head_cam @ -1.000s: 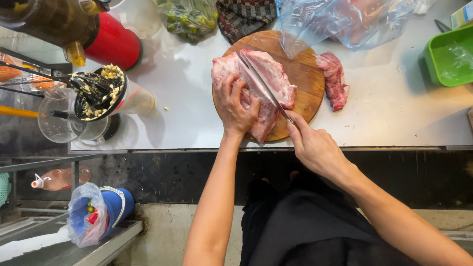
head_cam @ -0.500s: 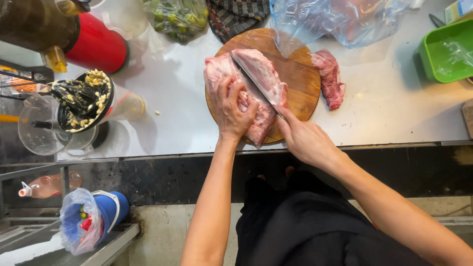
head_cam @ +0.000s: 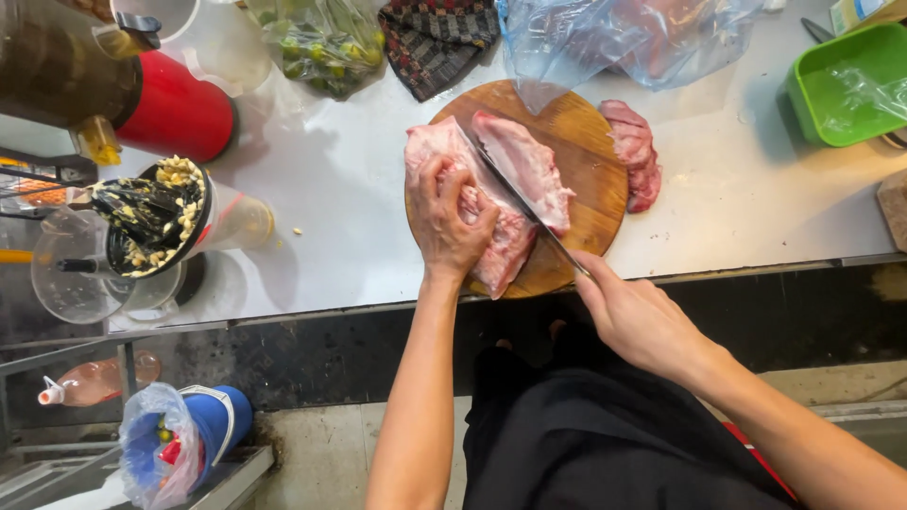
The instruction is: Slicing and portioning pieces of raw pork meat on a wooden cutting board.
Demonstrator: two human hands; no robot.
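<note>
— Clearly, the left hand (head_cam: 453, 222) is pressing the raw pork slab (head_cam: 491, 194) on the round cutting board (head_cam: 586, 151).
— Yes, and the right hand (head_cam: 638, 316) is gripping the knife (head_cam: 520, 203); its blade is passing just beside those fingers, so a slip could be cutting them.

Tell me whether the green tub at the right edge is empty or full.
Nearly empty: the green tub holds only a crumpled clear plastic sheet; its green floor shows through, and no food is visible inside.
</note>
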